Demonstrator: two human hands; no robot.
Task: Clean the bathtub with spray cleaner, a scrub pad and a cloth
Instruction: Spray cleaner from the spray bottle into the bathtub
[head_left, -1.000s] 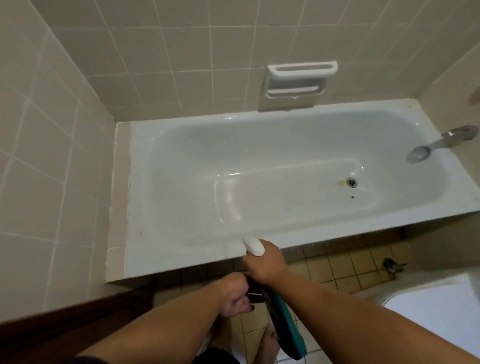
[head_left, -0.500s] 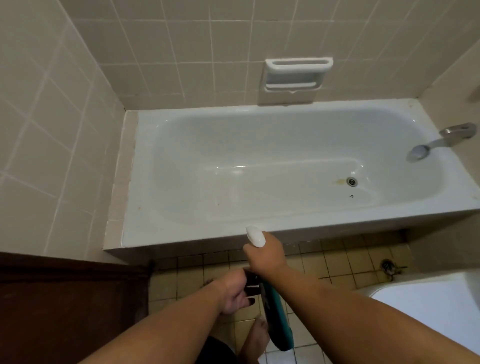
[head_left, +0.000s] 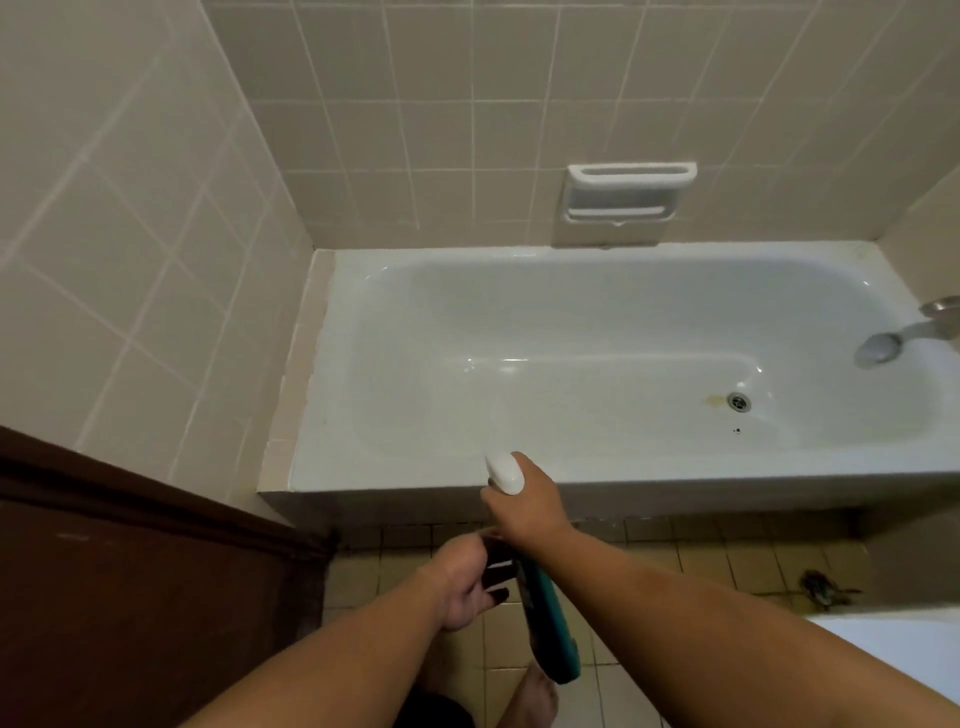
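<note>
Head view, the only one supplied:

- Bathtub (head_left: 415, 475): white, set against the tiled wall (head_left: 415, 104). Its long axis runs left to right across the view. It lies ahead of both hands, with the near rim just beyond them.
- Spray bottle (head_left: 548, 623): teal body with a white head. The head is uppermost, against the tub's near rim, and the base slants back and down toward the person.
- Right hand (head_left: 527, 506): wrapped around the neck of the spray bottle under the white head. It is the hand nearer the tub.
- Left hand (head_left: 460, 584): lower and further back, fingers curled toward a dark part at the bottle's side. Whether it grips anything cannot be told.
- Drain (head_left: 738, 401): at the right end of the tub floor, well to the right of the hands.
- Stain (head_left: 714, 400): yellowish mark touching the drain's left side. Reaching it would probably mean aiming forward and to the right.
- Tap (head_left: 883, 345): metal spout over the right end of the tub.
- Soap holder (head_left: 631, 200): white, fixed to the back wall above the far rim.
- Floor tiles (head_left: 675, 561): yellowish, below the tub front.
- Wooden panel (head_left: 130, 571): dark, at lower left.
- Scrub pad and cloth: neither can be identified.
</note>
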